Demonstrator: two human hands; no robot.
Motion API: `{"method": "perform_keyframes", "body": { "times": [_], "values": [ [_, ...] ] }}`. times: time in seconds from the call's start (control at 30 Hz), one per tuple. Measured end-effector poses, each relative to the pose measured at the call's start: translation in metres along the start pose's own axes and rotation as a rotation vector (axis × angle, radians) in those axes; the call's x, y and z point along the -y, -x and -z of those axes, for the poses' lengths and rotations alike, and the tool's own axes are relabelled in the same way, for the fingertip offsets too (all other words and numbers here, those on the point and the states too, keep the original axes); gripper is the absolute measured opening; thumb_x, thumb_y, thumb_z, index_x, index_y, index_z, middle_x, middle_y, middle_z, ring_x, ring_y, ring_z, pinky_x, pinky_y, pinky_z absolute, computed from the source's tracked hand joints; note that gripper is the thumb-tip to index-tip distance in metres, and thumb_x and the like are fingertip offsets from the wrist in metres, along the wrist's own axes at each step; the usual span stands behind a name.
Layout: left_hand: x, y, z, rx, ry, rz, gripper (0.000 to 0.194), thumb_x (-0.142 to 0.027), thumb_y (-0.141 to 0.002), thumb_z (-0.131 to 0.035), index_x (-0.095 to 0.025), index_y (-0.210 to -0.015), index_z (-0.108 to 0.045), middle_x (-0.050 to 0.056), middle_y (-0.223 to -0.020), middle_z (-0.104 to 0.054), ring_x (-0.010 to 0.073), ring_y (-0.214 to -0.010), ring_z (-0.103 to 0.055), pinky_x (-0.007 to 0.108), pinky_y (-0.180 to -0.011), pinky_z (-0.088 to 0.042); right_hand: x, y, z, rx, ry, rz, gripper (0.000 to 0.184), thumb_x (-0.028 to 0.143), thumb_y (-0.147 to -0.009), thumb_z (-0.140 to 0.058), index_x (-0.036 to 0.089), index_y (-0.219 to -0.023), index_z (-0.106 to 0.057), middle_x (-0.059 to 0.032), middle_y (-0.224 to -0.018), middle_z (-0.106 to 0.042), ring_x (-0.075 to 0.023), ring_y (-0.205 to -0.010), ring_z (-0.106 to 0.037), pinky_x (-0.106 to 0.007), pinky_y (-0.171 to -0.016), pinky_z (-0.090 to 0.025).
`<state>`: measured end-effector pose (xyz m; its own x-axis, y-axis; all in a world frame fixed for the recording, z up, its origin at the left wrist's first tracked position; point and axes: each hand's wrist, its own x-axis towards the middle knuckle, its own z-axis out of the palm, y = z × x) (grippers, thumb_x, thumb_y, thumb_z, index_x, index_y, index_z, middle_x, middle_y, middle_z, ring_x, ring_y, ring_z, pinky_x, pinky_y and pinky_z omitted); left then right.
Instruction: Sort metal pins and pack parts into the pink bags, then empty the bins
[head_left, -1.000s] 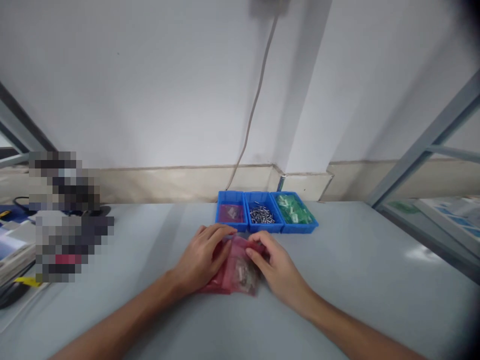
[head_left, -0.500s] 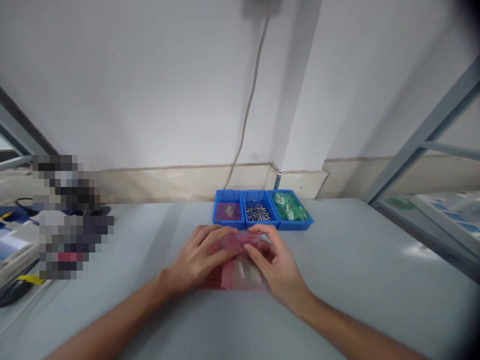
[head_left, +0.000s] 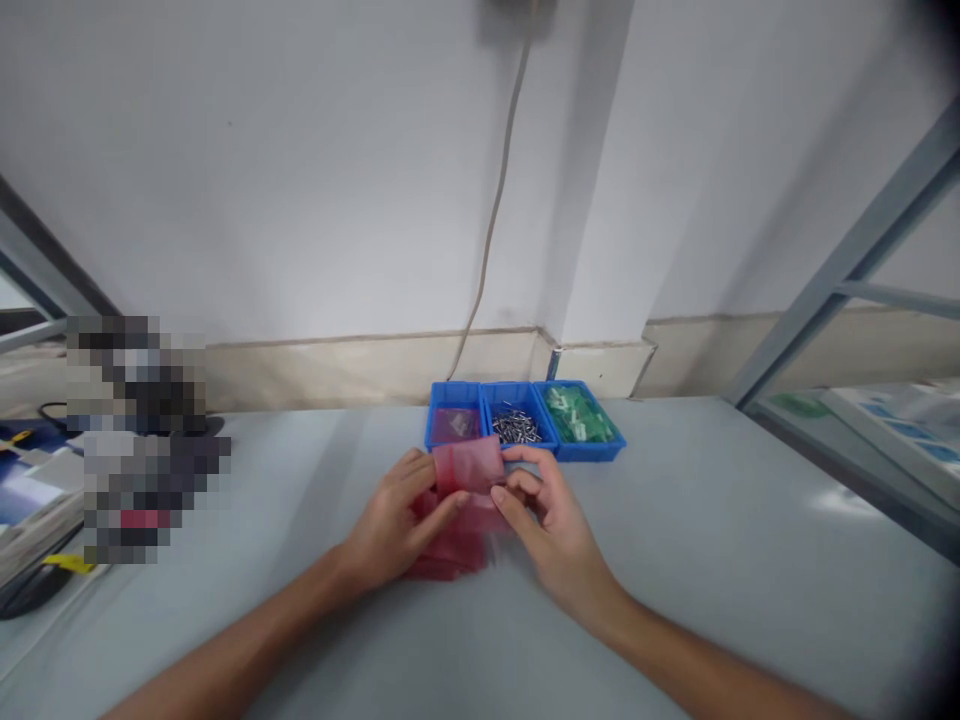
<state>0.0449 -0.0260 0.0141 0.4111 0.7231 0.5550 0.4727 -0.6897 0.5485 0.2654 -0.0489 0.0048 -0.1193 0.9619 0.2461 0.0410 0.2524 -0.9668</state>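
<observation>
Between both hands a translucent pink plastic bag is held up, its upper part raised in front of the blue bins. My left hand is closed on the bag's left side, thumb in front. At the right side, my right hand pinches the bag between thumb and fingers. More pink plastic bags lie on the table under the hands, partly covered by the held one. The held bag's contents cannot be made out now.
Behind the hands stand three blue bins: one with a pink bag, one with small metal pins or screws, one with green bags of white parts. A pixelated patch covers the left. Metal frames flank the grey table.
The pink bag has been lifted from lying flat, with its upper part now upright. The pale parts seen through it before are out of sight, and the pink bags beneath show more.
</observation>
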Motion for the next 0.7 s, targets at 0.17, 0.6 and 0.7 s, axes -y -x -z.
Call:
{"method": "perform_keyframes", "body": {
  "times": [0.17,0.6,0.7],
  "values": [
    [0.003,0.003,0.0,-0.04,-0.022,-0.066,0.016,-0.03,-0.104,-0.063,-0.02,-0.103,-0.074,0.014,-0.154,-0.05,0.029,-0.127,-0.057,0.045,-0.1,-0.055,-0.003,-0.005,0.003,-0.034,-0.07,-0.033,0.025,0.048,-0.101,-0.064,0.028,-0.114,-0.056,0.0057,-0.072,-0.045,-0.0176,-0.065,-0.047,-0.029,-0.062,-0.04],
    [0.006,0.007,0.0,0.041,-0.15,-0.203,0.041,-0.009,-0.105,-0.047,-0.023,-0.139,-0.062,0.01,-0.13,-0.07,0.0268,-0.13,-0.054,0.049,-0.113,-0.049,0.003,-0.009,0.013,-0.084,0.107,0.06,0.031,0.046,-0.106,-0.051,0.031,-0.121,-0.074,-0.0058,-0.117,-0.068,-0.0244,-0.095,-0.06,-0.037,-0.087,-0.048],
    [0.009,0.008,-0.004,0.042,-0.124,-0.236,0.055,-0.004,-0.103,-0.041,-0.023,-0.153,-0.05,0.011,-0.131,-0.069,0.0261,-0.127,-0.056,0.048,-0.11,-0.052,0.001,-0.009,0.011,-0.048,0.076,0.007,0.031,0.047,-0.105,-0.054,0.032,-0.125,-0.071,-0.0047,-0.121,-0.069,-0.0251,-0.101,-0.061,-0.039,-0.095,-0.049]
  ]
}}
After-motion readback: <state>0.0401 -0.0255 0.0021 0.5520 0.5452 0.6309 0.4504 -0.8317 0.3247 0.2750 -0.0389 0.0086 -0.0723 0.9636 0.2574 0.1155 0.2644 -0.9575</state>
